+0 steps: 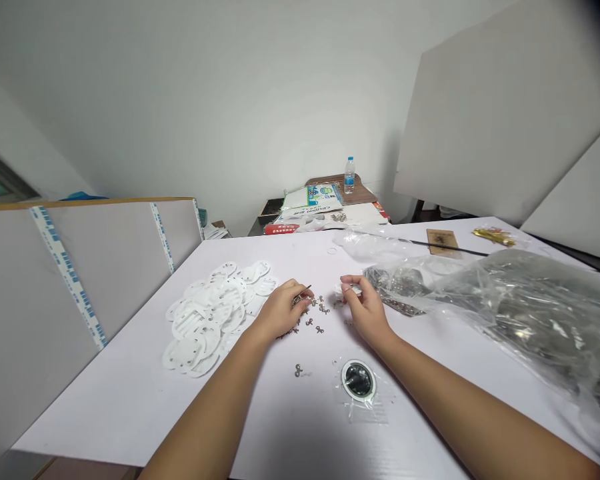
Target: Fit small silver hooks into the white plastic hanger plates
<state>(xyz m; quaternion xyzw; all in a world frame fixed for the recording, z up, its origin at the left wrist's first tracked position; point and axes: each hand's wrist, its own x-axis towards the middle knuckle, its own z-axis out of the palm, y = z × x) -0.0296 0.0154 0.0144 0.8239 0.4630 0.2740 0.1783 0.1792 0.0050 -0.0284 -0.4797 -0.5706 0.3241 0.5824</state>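
My left hand (280, 308) is closed over the middle of the table, with a thin dark piece (304, 291) sticking out between its fingertips. Small metal hooked pieces (320, 329) lie scattered under and beside that hand. A little to the right, my right hand (367, 307) pinches a small white piece (339, 291), mostly hidden by the fingers. Left of my left hand spreads a heap of flat white plastic pieces (207, 327) with small holes. Nearer to me lies a single metal hooked piece (299, 371).
A round black disc with a white rim (359, 381) lies on clear film. Large plastic bags of metal parts (525, 307) cover the right side. Behind them are a brown card (443, 241) and a gold packet (494, 236). A water bottle (349, 177) stands at the back.
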